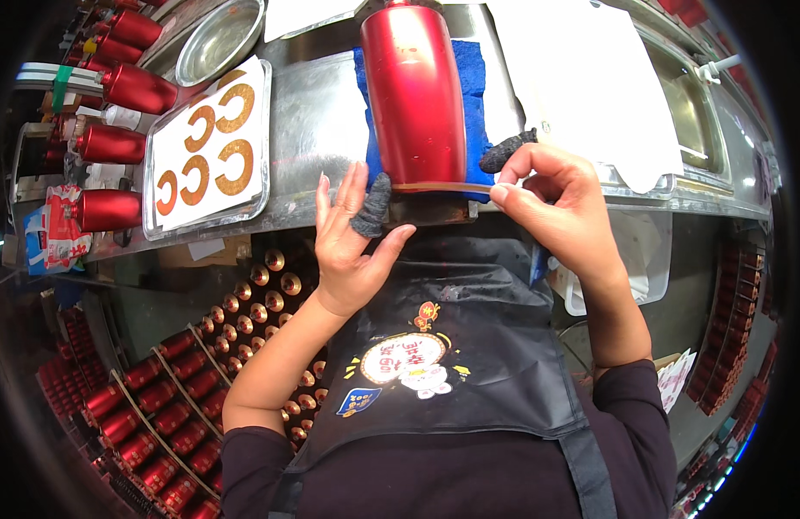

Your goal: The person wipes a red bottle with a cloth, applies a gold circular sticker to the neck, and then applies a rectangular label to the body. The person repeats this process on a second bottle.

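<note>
A shiny red bottle (413, 95) lies on a blue cloth (474, 78), its wide end toward me. Across that end runs a thin gold-brown strip (443, 187). The thumb and index finger of my right hand (560, 199) pinch the strip's right end; a dark grey finger cover sits on one of its fingers. At the left of the bottle's end, my left hand (352, 246) has its fingers spread, with a grey cover on the index finger beside the strip's left end. Whether that finger touches the strip or the bottle, I cannot tell.
A clear tray (266, 164) holds a white sheet with several gold C-shaped decals (236, 169). Behind it stands a metal bowl (220, 43). More red bottles (110, 143) line the left. White sheets (590, 86) cover the right side. Racks of red bottles (171, 419) stand below left.
</note>
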Demonstrator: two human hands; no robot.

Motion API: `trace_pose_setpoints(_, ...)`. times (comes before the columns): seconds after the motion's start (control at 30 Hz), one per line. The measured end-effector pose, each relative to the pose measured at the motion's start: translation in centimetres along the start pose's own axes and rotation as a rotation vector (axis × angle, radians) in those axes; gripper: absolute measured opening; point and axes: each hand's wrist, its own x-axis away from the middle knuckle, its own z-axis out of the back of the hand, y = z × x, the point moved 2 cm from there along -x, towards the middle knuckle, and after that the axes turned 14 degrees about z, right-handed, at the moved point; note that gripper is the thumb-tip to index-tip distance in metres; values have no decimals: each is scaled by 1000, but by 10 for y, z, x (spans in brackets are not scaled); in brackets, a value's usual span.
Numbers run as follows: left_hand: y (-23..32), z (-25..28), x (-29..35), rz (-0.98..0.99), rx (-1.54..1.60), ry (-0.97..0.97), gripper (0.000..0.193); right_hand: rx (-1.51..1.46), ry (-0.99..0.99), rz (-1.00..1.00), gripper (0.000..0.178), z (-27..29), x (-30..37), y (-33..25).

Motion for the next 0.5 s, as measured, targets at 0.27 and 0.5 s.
trace_pose_setpoints(0.27, 7, -5, -5, -105, -120, 26, 39, 4, 39, 20, 14, 6, -4, 24)
trace_pose_setpoints(0.5, 28, 6, -23, -248, -245, 49, 43, 18, 21, 29, 14, 4, -7, 35)
